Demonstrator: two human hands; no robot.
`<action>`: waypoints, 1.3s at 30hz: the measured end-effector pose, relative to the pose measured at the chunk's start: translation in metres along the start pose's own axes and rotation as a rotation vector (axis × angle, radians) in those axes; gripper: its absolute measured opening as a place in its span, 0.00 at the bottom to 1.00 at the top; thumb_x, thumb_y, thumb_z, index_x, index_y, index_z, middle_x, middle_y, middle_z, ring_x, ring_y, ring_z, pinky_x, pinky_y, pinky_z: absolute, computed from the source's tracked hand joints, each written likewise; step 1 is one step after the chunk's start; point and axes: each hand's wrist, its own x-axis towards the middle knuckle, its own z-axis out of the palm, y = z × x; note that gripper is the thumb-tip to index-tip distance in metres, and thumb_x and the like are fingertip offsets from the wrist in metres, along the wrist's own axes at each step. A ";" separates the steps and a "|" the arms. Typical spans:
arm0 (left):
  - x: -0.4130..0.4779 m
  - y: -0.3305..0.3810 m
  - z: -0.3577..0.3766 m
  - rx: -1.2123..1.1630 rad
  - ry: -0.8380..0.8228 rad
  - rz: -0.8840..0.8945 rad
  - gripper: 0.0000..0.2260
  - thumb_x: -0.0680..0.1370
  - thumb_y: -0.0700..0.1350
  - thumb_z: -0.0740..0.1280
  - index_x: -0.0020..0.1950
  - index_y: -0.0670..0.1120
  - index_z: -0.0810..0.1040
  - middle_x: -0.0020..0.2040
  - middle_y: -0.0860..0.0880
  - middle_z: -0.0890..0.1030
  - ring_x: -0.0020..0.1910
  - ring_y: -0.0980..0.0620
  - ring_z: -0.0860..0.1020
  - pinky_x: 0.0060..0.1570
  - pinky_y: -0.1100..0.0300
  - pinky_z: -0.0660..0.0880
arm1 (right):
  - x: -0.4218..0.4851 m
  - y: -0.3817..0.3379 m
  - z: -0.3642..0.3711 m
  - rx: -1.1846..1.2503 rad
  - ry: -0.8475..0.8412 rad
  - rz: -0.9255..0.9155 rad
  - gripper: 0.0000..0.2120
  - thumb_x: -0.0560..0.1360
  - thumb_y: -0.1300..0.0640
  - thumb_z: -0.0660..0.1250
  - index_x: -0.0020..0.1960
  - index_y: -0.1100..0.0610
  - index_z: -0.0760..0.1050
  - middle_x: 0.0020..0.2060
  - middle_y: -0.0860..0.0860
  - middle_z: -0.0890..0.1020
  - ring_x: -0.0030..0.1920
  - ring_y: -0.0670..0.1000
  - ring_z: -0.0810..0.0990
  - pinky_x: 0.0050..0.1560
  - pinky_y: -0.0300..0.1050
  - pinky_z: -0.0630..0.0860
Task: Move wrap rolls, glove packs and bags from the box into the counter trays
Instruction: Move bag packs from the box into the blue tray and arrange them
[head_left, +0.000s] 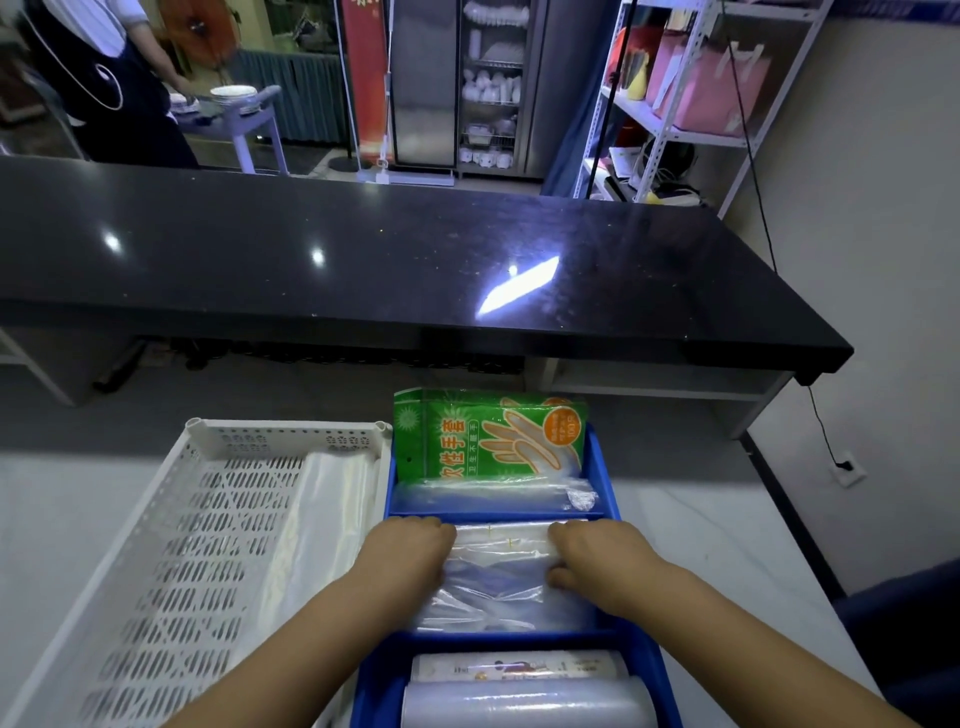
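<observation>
A blue divided tray (605, 488) stands on the white counter in front of me. Its far compartment holds an upright green glove pack (488, 441). Both hands are in the middle compartment, pressing on a stack of clear plastic bags (501, 577): my left hand (408, 553) on the stack's left end, my right hand (597, 558) on its right end. The near compartment holds a printed wrap roll (514, 667) and a larger clear wrap roll (524, 706). A white perforated tray (208, 545) sits to the left with clear plastic film (332, 519) along its right side.
A black glossy countertop (363, 260) runs across beyond the trays. A person in a dark apron (104, 78) stands at the far left by a cart with plates. Metal shelving (691, 93) stands at the back right. A black cable (826, 421) runs to a wall socket.
</observation>
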 end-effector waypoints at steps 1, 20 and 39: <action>0.000 -0.001 -0.002 0.018 0.011 0.010 0.10 0.74 0.39 0.60 0.54 0.44 0.73 0.56 0.44 0.79 0.54 0.41 0.76 0.49 0.51 0.70 | 0.000 0.000 -0.001 -0.011 -0.002 0.003 0.14 0.74 0.47 0.62 0.55 0.54 0.72 0.55 0.53 0.80 0.53 0.56 0.78 0.48 0.47 0.73; -0.029 -0.001 -0.013 0.203 0.192 0.067 0.14 0.44 0.46 0.79 0.23 0.49 0.77 0.23 0.54 0.77 0.29 0.52 0.78 0.32 0.67 0.74 | -0.009 0.011 -0.002 -0.143 0.195 -0.060 0.12 0.73 0.62 0.63 0.56 0.57 0.72 0.55 0.55 0.78 0.54 0.58 0.77 0.48 0.49 0.74; -0.256 -0.020 0.011 -0.085 0.429 -0.767 0.13 0.67 0.47 0.59 0.34 0.43 0.81 0.29 0.46 0.81 0.30 0.43 0.79 0.33 0.54 0.75 | -0.023 -0.182 -0.025 -0.043 0.383 -0.868 0.10 0.77 0.53 0.58 0.52 0.57 0.72 0.44 0.55 0.80 0.43 0.59 0.78 0.37 0.49 0.70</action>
